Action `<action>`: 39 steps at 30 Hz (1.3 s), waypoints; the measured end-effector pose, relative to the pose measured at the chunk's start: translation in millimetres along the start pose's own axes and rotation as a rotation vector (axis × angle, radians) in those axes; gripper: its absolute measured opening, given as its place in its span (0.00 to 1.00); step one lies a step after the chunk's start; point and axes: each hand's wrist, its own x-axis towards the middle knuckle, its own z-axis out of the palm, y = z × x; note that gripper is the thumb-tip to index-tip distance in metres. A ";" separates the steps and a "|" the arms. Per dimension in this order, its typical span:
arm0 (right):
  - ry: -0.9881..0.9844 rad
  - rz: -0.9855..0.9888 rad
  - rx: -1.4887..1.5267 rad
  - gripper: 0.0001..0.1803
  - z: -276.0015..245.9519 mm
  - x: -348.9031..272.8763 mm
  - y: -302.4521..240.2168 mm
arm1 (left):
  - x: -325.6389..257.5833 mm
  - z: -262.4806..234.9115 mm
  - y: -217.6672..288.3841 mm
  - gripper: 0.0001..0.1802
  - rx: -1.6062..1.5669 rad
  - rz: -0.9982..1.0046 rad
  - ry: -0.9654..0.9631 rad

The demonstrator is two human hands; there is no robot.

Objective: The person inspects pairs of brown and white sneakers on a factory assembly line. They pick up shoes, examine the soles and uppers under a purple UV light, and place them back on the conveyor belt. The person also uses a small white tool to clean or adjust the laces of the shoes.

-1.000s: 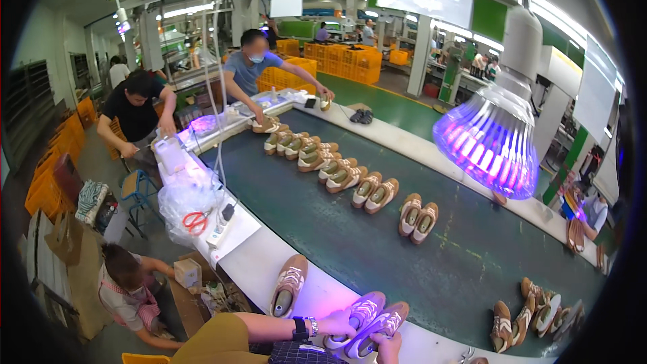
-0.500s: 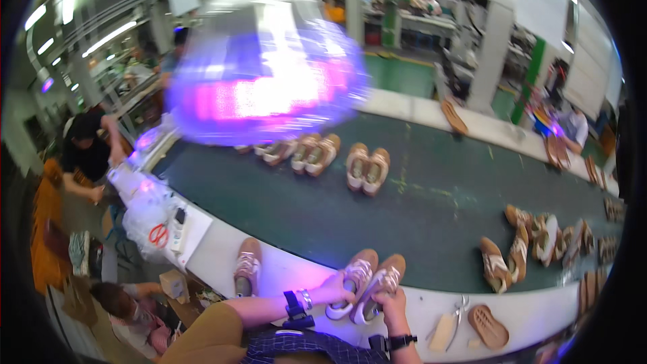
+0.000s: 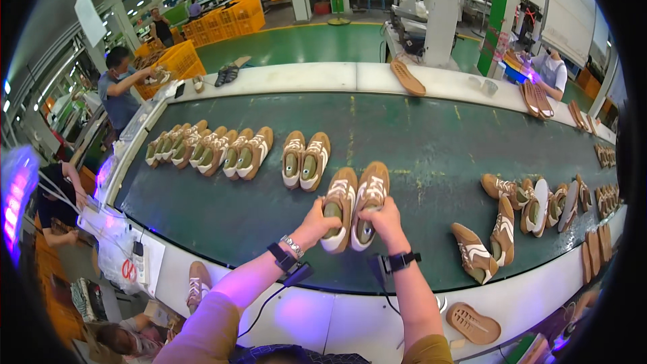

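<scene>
Out over the dark green belt (image 3: 397, 236), both my arms stretch forward with a pair of tan sneakers with white stripes. My left hand (image 3: 315, 226) is closed on the heel end of the left sneaker (image 3: 342, 189), thumb at its opening. The right sneaker (image 3: 374, 182) is gripped the same way by my right hand (image 3: 387, 224). Side by side, the two shoes point their toes away from me. Whether their soles touch the belt, I cannot tell. Just beyond to the left stands another matching pair (image 3: 304, 162).
Several more sneakers (image 3: 209, 148) line the belt at left. At right, sneakers (image 3: 502, 229) lie in a loose group. The white near ledge holds a single shoe (image 3: 197, 284) and a tan sole (image 3: 474, 323). Co-workers sit or stand around the line.
Both hands have carried the pair of sneakers from the white near ledge forward over the belt. The view has shifted, and the bright purple-lit lamp has moved to the far left edge.
</scene>
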 end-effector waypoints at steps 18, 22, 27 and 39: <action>0.035 -0.052 -0.116 0.29 40.2 81.3 88.5 | 88.9 -0.2 -62.9 0.41 0.081 -0.289 -0.131; 0.132 -0.186 -0.292 0.29 -62.9 3.2 89.4 | 25.2 -10.9 -60.8 0.36 0.050 -0.344 -0.219; 0.457 -0.223 -0.932 0.33 -192.3 -46.9 109.7 | -72.8 -45.5 -66.0 0.26 -0.004 -0.454 -0.258; 0.385 0.133 -1.117 0.29 -226.6 -61.1 152.8 | -218.1 -80.8 -92.5 0.25 0.007 -0.387 -0.088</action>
